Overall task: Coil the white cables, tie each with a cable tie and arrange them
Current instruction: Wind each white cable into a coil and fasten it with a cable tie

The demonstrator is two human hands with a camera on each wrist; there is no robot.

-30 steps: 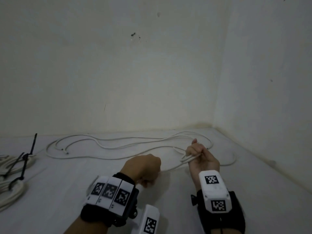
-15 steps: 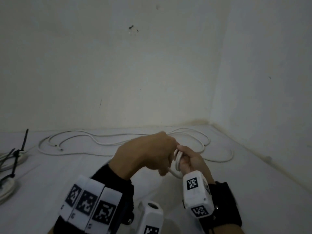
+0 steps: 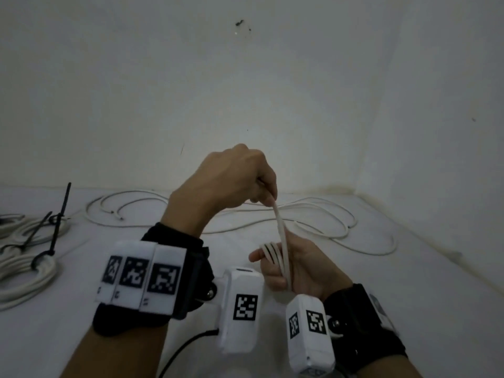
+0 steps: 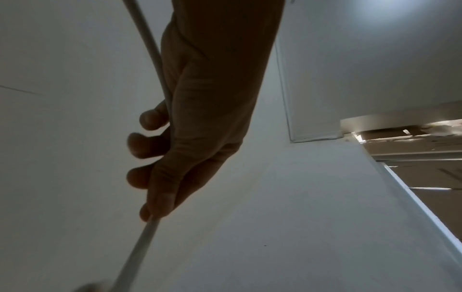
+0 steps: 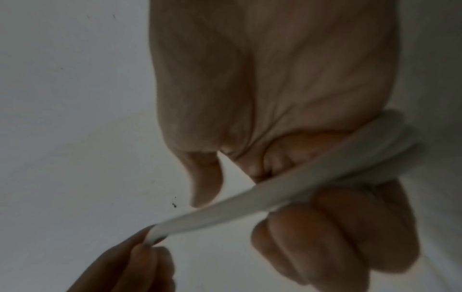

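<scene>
Here the left hand [image 3: 231, 184] pinched a smooth, round white cable [image 3: 281, 230], while the right hand [image 3: 294, 266], at five o'clock from it, had fingers curled inside several wound loops. The slack lay in wide curves on the pale table [image 3: 409, 282], toward the twelve o'clock wall; tied bundles [image 3: 30, 257] sat at nine o'clock.

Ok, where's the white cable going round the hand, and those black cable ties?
white cable [image 3: 281, 230]: head view, the taut stretch between both hands.
black cable ties [image 3: 56, 236]: head view, the strap of one on the coiled bundles at left.
right hand [image 3: 302, 266]: head view, the palm.
</scene>
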